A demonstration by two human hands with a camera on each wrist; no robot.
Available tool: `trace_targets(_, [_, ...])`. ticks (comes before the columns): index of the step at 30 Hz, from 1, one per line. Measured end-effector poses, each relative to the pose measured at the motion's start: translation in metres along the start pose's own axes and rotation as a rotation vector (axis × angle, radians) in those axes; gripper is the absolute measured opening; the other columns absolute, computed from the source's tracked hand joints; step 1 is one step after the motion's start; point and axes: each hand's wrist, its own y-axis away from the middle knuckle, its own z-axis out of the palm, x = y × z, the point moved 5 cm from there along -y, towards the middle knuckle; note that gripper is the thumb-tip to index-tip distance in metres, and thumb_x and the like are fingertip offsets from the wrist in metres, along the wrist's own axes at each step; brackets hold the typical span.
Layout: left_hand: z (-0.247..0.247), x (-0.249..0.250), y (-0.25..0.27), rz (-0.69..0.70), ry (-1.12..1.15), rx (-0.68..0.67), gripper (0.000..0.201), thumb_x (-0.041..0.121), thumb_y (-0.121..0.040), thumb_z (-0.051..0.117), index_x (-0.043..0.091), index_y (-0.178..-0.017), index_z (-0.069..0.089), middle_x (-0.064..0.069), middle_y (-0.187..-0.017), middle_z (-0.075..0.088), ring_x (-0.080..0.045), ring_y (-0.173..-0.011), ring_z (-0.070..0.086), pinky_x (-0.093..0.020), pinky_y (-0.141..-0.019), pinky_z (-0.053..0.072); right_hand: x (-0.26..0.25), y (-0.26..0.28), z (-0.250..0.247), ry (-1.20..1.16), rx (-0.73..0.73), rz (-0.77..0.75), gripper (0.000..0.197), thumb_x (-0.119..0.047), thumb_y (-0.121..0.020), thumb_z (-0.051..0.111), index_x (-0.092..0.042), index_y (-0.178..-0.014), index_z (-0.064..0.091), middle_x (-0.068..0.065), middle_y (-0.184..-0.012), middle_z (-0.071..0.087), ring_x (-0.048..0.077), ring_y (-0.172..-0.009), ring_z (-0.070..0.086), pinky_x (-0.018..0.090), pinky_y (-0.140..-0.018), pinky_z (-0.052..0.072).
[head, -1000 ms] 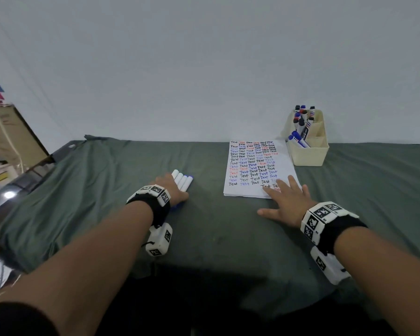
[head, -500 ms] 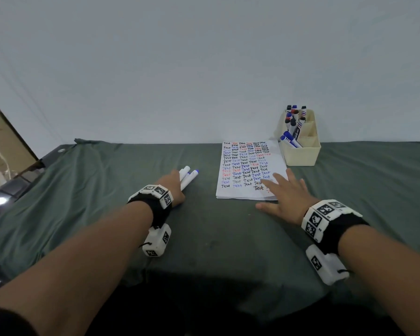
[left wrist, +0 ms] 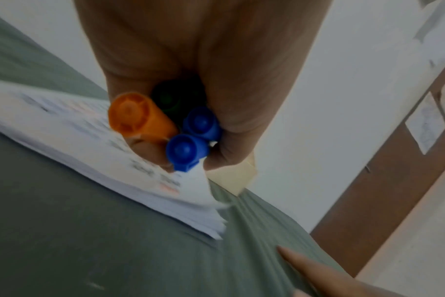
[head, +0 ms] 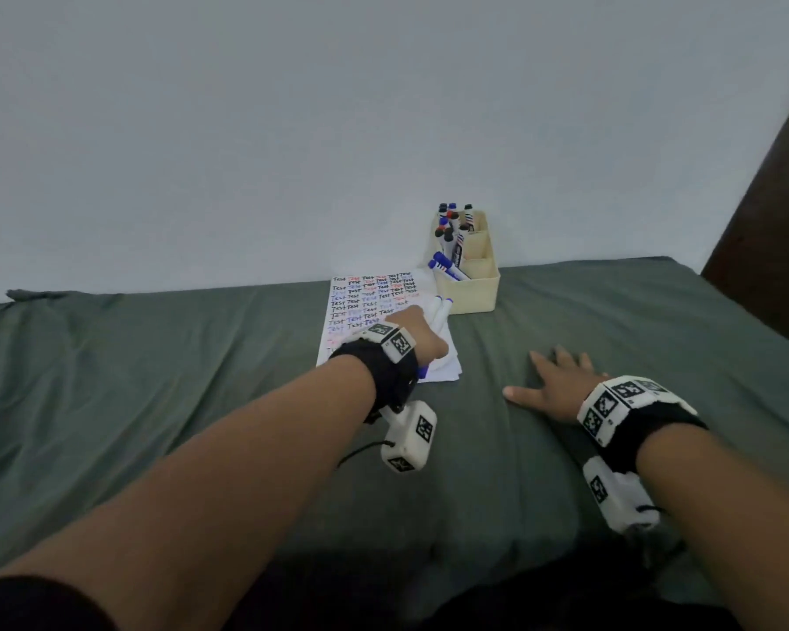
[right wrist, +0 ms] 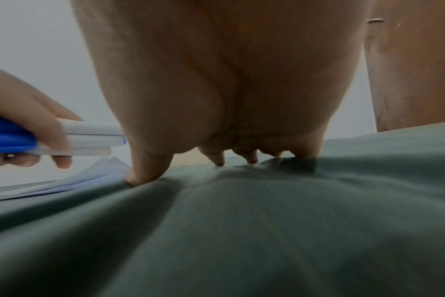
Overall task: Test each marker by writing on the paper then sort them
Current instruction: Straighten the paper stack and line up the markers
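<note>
Paper (head: pixel 374 307) filled with test words; left hand (head: pixel 417 334) grips a marker bundle (left wrist: pixel 181 128) near the organizer (head: pixel 472 289); right hand (head: pixel 561 387) spread flat on the bench. Sorting apparently remains.

Paper (head: pixel 367 307) lies on the cloth (head: pixel 156 380) covering the worktop, toward the back wall. A box (head: pixel 472 289) holding markers (head: pixel 452 234) stands just right of the paper. The left hand (head: pixel 413 334), over the paper, grips a bundle of markers (head: pixel 440 311). The right hand (head: pixel 556 384) rests flat on the cloth, right of the paper.
</note>
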Motion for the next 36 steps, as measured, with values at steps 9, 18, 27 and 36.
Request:
trace_targets(9, [0.029,0.055,-0.021,-0.007,0.008,0.083,0.041,0.040,-0.094,0.055,0.012,-0.124,0.054,-0.007,-0.122,0.061,-0.024,-0.105,0.058,-0.032,-0.090,0.045,-0.001,-0.005,0.003,-0.001,0.021,-0.008,0.099,-0.084,-0.085,0.044,-0.033,-0.162,0.010,0.008,-0.171,-0.003,0.033,-0.156,0.001,0.063,-0.120,0.012])
trace_targets(18, [0.007,0.011,-0.009,0.142,-0.265,0.016,0.062,0.067,-0.089,0.045,0.025,-0.133,0.054,0.000,-0.133,0.056,-0.019,-0.113,0.053,-0.036,-0.088,0.042,0.006,-0.015,0.006,0.006,0.022,-0.034,0.096,-0.084,-0.085,0.041,-0.033,-0.161,0.013,0.007,-0.171,-0.001,0.034,-0.156,0.003,0.063,-0.119,0.014])
trace_targets(27, [-0.042,-0.111,0.025,0.268,-0.800,-0.174,0.087,0.081,-0.084,0.041,0.034,-0.154,0.023,0.004,-0.158,0.029,-0.021,-0.144,0.029,-0.047,-0.114,0.033,-0.038,0.002,-0.033,-0.097,0.186,-0.084,0.058,-0.060,-0.097,0.045,-0.015,-0.134,0.047,0.011,-0.134,0.058,0.032,-0.121,0.055,0.045,-0.102,0.045])
trace_targets(36, [-0.107,-0.185,0.037,0.498,-1.421,-0.205,0.094,0.087,-0.083,0.019,0.031,-0.157,0.009,0.001,-0.160,0.024,-0.022,-0.143,0.027,-0.039,-0.107,0.034,-0.096,-0.010,-0.025,-0.193,0.092,0.008,0.078,-0.067,-0.095,0.045,-0.027,-0.158,0.024,0.016,-0.166,0.014,0.037,-0.153,0.013,0.049,-0.120,0.026])
